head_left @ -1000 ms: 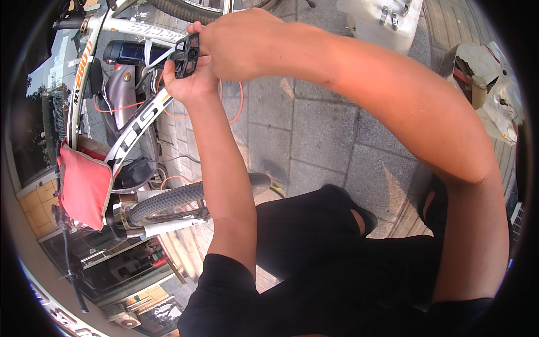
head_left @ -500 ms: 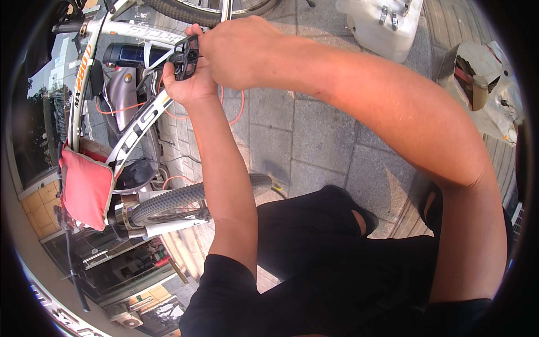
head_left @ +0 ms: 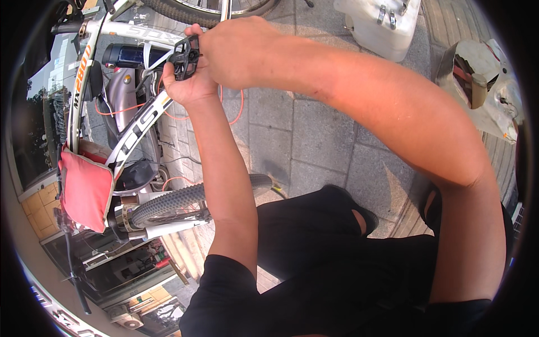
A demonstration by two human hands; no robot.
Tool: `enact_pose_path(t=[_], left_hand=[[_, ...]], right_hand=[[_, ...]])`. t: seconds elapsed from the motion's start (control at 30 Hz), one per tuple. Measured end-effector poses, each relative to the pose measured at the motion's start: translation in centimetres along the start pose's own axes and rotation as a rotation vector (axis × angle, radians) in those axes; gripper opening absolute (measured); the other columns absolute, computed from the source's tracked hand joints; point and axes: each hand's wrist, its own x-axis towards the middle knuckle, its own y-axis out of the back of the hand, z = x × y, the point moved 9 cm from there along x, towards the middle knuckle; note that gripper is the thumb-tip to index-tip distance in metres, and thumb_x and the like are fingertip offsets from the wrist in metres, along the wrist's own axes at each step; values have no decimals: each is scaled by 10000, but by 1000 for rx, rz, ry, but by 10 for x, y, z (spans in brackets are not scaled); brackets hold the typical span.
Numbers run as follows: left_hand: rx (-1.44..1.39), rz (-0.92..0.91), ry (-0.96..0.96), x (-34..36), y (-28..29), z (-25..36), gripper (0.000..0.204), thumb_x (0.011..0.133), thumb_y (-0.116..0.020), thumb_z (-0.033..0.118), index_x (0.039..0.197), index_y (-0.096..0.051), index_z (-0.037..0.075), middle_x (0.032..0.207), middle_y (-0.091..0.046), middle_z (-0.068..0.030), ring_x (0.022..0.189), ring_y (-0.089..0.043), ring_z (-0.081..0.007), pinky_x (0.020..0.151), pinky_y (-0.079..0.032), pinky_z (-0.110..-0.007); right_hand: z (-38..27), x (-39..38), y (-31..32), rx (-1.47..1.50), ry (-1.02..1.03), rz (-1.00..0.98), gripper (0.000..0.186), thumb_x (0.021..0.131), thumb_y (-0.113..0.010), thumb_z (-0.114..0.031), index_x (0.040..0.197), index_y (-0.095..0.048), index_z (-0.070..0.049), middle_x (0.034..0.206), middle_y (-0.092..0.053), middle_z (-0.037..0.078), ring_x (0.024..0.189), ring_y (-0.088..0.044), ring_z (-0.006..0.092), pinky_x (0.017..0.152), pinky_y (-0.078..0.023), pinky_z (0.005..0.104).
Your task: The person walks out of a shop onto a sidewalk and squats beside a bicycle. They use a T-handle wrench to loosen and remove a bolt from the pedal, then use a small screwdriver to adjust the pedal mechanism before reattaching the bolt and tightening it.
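Note:
A black bicycle pedal (head_left: 186, 58) sits beside the white bike frame (head_left: 135, 132), at the upper left. My left hand (head_left: 193, 87) is closed around the pedal from the near side, its thumb on the pedal's left edge and fingertips past the far edge. My right hand (head_left: 236, 53) is bent in against the pedal's right side, knuckles up and touching the left hand. Its fingers are hidden behind the back of the hand, so what they grip is out of sight. The crank is hidden too.
A dark bottle (head_left: 132, 56) is fixed in the frame. A red bag (head_left: 87, 188) hangs near the front wheel (head_left: 168, 203). A white plastic container (head_left: 384, 28) stands on the paving at the back right, with an open, cut container (head_left: 477, 84) beyond. An orange cord (head_left: 242, 104) lies behind the hands.

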Motion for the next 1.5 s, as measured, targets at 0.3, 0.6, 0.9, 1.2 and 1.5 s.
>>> enact_pose_path(t=[0.3,0.6,0.9,1.2,1.5], left_hand=[[36,-63,64,-3,0,-2,779,932,-369,442,1447,-380,-143,1330,-564,-302,1314,-546,-431,1152,-388,-584],[-6,-11,-2,-1,-3,-3,775,941,-357,427,1445,-369,-162,1315,-561,-324,1294,-548,-474,1163,-377,-592],[-15,-35,23,-1,-5,-6,775,951,-349,446,1444,-373,-152,1328,-551,-321,1294,-544,-465,1150,-395,-588],[80,-234,37,4,-6,3,862,847,-517,417,1517,-325,-89,1394,-468,-350,1380,-444,-503,1202,-280,-652],[224,-189,-110,1,-5,2,1182,620,-810,192,1582,-178,-74,1604,-241,-357,1530,-180,-544,1275,-85,-669]], right_hand=[[1,12,2,-41,75,-50,219,798,-628,-143,936,-769,-48,951,-763,146,927,-751,320,791,-600,477],[2,2,-2,20,15,1,224,807,-630,-131,948,-760,-15,961,-764,166,937,-753,324,801,-601,466],[-1,2,0,-129,13,-28,244,827,-665,-193,1000,-787,-72,1015,-769,102,987,-745,270,831,-598,421],[5,-28,12,-162,-76,-138,241,825,-617,-127,992,-716,15,924,-756,215,867,-760,358,746,-600,476],[145,-176,-150,-346,-346,-569,374,877,-622,-131,1208,-610,45,1067,-758,173,946,-764,326,772,-595,403]])
